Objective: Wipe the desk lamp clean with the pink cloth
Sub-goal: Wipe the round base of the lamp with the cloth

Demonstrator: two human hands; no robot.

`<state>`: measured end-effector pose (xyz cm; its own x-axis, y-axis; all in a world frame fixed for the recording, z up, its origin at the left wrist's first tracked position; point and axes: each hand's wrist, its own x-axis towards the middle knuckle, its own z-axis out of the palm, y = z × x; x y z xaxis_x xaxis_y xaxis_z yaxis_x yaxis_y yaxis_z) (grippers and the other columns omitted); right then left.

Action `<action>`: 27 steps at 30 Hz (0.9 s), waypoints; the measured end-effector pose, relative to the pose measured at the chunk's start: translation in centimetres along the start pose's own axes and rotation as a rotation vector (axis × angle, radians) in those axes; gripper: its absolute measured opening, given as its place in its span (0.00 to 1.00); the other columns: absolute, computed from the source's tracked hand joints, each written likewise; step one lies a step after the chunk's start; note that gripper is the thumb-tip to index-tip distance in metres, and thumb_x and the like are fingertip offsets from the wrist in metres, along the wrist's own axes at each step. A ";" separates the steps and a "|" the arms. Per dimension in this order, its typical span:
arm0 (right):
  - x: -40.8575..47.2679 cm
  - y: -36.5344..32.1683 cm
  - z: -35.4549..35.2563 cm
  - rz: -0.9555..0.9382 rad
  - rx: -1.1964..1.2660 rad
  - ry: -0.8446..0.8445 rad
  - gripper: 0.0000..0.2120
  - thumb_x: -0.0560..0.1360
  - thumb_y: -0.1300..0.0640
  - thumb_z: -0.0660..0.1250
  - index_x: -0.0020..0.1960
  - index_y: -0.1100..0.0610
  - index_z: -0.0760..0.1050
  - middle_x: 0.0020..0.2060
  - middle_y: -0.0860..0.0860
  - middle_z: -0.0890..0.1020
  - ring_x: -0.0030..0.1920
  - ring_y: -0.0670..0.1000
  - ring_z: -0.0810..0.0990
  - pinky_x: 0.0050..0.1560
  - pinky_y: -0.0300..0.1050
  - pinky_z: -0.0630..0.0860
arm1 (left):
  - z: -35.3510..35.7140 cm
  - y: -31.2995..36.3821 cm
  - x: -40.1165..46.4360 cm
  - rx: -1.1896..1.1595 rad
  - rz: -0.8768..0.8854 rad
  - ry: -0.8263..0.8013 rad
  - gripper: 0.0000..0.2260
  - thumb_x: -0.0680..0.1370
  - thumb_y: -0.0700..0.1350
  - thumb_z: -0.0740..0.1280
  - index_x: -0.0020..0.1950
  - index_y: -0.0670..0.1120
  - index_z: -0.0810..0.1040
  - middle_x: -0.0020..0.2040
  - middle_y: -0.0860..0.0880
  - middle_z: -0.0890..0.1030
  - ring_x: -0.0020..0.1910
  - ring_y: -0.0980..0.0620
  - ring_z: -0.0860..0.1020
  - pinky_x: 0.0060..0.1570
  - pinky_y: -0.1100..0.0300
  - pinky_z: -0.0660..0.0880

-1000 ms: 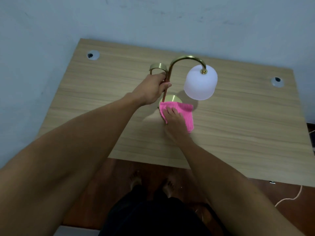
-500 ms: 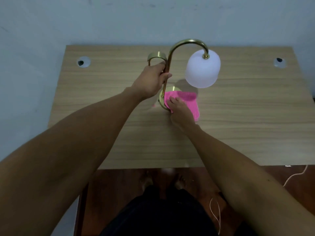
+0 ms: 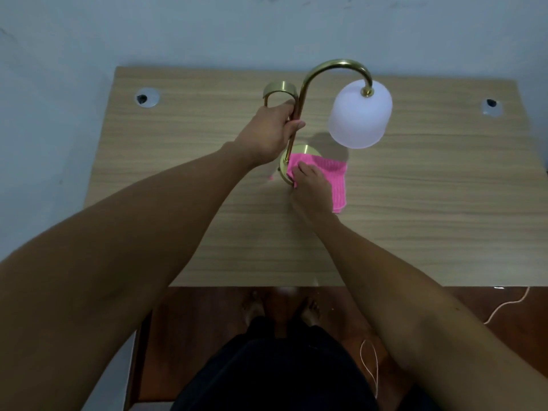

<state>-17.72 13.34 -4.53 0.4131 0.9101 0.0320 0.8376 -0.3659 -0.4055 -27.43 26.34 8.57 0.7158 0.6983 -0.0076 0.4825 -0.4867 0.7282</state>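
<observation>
The left hand (image 3: 268,130) is gripping the brass stem of the desk lamp (image 3: 299,108), steadying what is probably a top-heavy piece with a fragile white shade (image 3: 359,114). The right hand (image 3: 311,188) is pressing the soft pink cloth (image 3: 338,176) flat onto the round base (image 3: 304,149), directly below the left grip, on the wooden desk (image 3: 415,218).
</observation>
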 end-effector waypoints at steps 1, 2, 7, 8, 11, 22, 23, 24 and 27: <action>0.1 -0.3 0.2 -0.003 -0.028 -0.043 0.18 0.75 0.67 0.66 0.64 0.63 0.78 0.61 0.57 0.83 0.62 0.58 0.80 0.57 0.60 0.80 | 0.0 0.0 0.0 -0.004 -0.001 -0.001 0.11 0.84 0.49 0.64 0.56 0.42 0.77 0.49 0.41 0.85 0.47 0.42 0.84 0.53 0.42 0.81; -0.1 -0.3 0.1 -0.038 -0.048 -0.078 0.18 0.76 0.66 0.65 0.66 0.62 0.77 0.62 0.56 0.82 0.63 0.58 0.79 0.59 0.60 0.79 | 0.0 0.0 0.0 -0.008 0.000 -0.002 0.11 0.83 0.50 0.64 0.56 0.42 0.77 0.49 0.41 0.85 0.47 0.42 0.84 0.52 0.42 0.81; -1.8 1.7 -0.6 -0.116 -0.012 -0.066 0.17 0.79 0.65 0.64 0.67 0.61 0.78 0.65 0.59 0.81 0.66 0.62 0.78 0.68 0.62 0.73 | -0.4 -0.5 -0.1 -0.002 0.011 -0.025 0.14 0.82 0.52 0.63 0.54 0.41 0.77 0.47 0.40 0.85 0.47 0.41 0.84 0.51 0.42 0.81; -1.7 1.2 -0.4 -0.100 -0.017 -0.048 0.17 0.79 0.63 0.61 0.66 0.62 0.78 0.63 0.60 0.82 0.65 0.62 0.79 0.66 0.61 0.75 | -0.5 -0.6 0.1 -0.001 0.013 -0.034 0.15 0.82 0.52 0.63 0.54 0.41 0.77 0.47 0.40 0.85 0.47 0.40 0.84 0.51 0.42 0.81; -1.7 -0.1 0.7 -0.204 0.008 -0.062 0.23 0.78 0.57 0.52 0.64 0.63 0.79 0.61 0.59 0.83 0.62 0.62 0.80 0.63 0.60 0.77 | -0.9 -0.7 0.4 -0.017 0.012 -0.066 0.13 0.82 0.51 0.64 0.55 0.41 0.78 0.49 0.40 0.85 0.48 0.42 0.85 0.53 0.42 0.82; -0.3 -0.7 3.5 -0.281 -0.170 -0.112 0.24 0.80 0.59 0.59 0.76 0.59 0.68 0.74 0.55 0.70 0.73 0.57 0.68 0.71 0.56 0.70 | -1.4 -0.4 0.7 -0.001 0.028 -0.108 0.10 0.84 0.48 0.64 0.58 0.42 0.77 0.52 0.41 0.84 0.51 0.44 0.85 0.57 0.44 0.82; -0.4 -0.3 3.3 -0.306 -0.183 -0.118 0.25 0.80 0.59 0.60 0.77 0.59 0.67 0.75 0.55 0.69 0.74 0.58 0.67 0.72 0.57 0.69 | -1.4 -0.4 0.8 -0.001 0.032 -0.110 0.10 0.84 0.48 0.64 0.58 0.42 0.77 0.52 0.41 0.84 0.52 0.44 0.85 0.57 0.44 0.82; -0.7 0.4 3.1 -0.349 -0.202 -0.130 0.26 0.80 0.60 0.61 0.78 0.59 0.65 0.76 0.55 0.68 0.75 0.58 0.66 0.73 0.58 0.68 | -1.5 -0.5 0.8 -0.001 0.036 -0.113 0.11 0.84 0.49 0.64 0.58 0.42 0.77 0.52 0.40 0.84 0.51 0.44 0.85 0.56 0.43 0.82; -2.0 1.9 2.3 -0.399 -0.236 -0.170 0.30 0.79 0.60 0.64 0.80 0.58 0.62 0.78 0.55 0.66 0.77 0.59 0.64 0.74 0.61 0.64 | -1.4 -0.8 0.8 0.008 0.038 -0.114 0.12 0.84 0.50 0.64 0.57 0.42 0.77 0.51 0.40 0.84 0.50 0.43 0.85 0.55 0.43 0.82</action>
<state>-17.75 11.25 -7.50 -0.0045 0.9999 -0.0149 0.9849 0.0018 -0.1733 -27.93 28.05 8.98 0.7859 0.6155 -0.0586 0.4579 -0.5157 0.7242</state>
